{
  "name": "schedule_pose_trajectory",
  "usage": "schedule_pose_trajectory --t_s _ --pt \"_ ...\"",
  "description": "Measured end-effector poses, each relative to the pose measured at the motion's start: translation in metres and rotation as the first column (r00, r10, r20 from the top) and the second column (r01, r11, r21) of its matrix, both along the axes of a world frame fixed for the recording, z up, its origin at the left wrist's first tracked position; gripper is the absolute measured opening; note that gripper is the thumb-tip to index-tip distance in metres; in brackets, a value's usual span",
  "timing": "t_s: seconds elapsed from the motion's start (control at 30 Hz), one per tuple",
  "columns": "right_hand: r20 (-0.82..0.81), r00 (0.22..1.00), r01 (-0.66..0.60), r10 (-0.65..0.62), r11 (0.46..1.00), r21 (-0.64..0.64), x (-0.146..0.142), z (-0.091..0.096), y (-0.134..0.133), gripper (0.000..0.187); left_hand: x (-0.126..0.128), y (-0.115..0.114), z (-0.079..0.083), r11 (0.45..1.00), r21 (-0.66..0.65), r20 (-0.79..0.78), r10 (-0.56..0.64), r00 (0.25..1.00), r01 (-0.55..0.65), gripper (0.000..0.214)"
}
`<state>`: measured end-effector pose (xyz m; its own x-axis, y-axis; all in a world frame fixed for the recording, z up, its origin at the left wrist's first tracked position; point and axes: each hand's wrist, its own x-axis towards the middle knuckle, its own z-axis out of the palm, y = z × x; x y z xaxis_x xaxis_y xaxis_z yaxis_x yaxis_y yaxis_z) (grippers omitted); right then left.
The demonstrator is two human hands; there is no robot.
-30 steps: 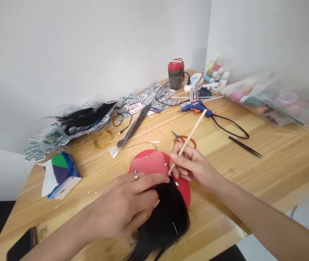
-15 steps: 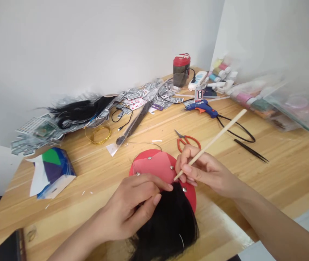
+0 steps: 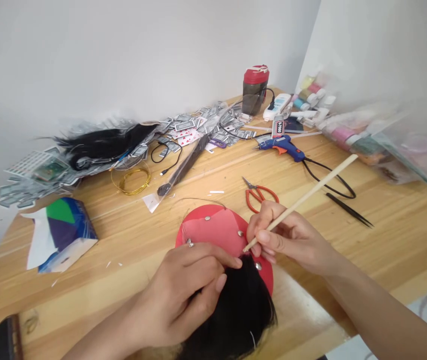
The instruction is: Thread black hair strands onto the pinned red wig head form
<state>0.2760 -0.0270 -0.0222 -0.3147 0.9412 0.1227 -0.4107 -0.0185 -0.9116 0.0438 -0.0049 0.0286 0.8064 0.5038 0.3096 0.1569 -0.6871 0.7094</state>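
The right hand (image 3: 292, 242) is grasping a pale wooden stick (image 3: 307, 196) in the manner of a pen, and the lower tip of this stick is at the upper edge of the black hair (image 3: 239, 312). The left hand (image 3: 186, 295) lies over the hair, with its index fingertip placed near the same edge; whether it also pinches the hair, I cannot tell. The hair lies partly upon a red and pink disc (image 3: 213, 227), which is on the wooden table (image 3: 205, 175). Just beyond the right hand are orange-handled scissors (image 3: 255, 189).
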Motion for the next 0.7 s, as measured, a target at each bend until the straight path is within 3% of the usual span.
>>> schedule_pose_trajectory --t_s 0.5,0.7 --pt "-0.019 0.999 -0.032 0.032 0.999 -0.022 0.0004 0.0007 0.0051 0.024 -0.0032 -0.0015 -0.0023 0.999 -0.039 -0.005 0.023 1.000 -0.023 0.020" --pt "-0.020 0.999 -0.046 0.047 0.996 0.075 0.0029 -0.0008 0.0061 0.023 -0.0007 -0.0013 -0.0001 0.998 -0.049 -0.007 0.032 0.999 -0.032 0.020"
